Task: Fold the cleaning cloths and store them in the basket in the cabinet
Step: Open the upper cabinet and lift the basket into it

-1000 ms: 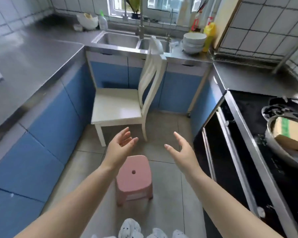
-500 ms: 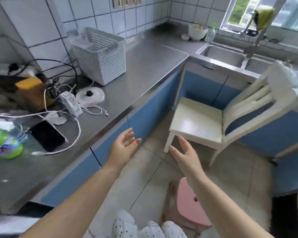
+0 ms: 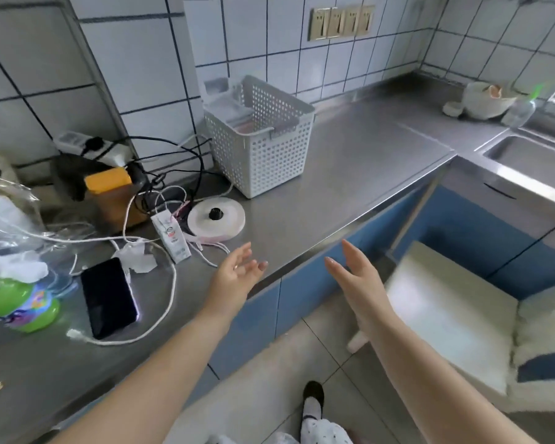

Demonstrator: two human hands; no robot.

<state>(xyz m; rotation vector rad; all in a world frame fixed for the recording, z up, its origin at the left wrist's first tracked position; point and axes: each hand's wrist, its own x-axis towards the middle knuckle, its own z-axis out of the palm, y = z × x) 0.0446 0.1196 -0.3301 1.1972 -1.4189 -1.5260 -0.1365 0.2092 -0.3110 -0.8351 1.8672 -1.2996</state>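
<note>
Reaching forward, we hold our left hand and right hand empty, fingers straight and loosely spread, above the steel surface edge. Farther back, the white perforated plastic basket stands upright against the tiled wall; its contents are indistinct.

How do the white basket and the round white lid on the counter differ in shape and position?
The basket is tall, boxy and perforated, near the tiled wall; the lid is flat, round and solid with a black knob, nearer the counter's front edge. Both are white and rest on the counter.
</note>
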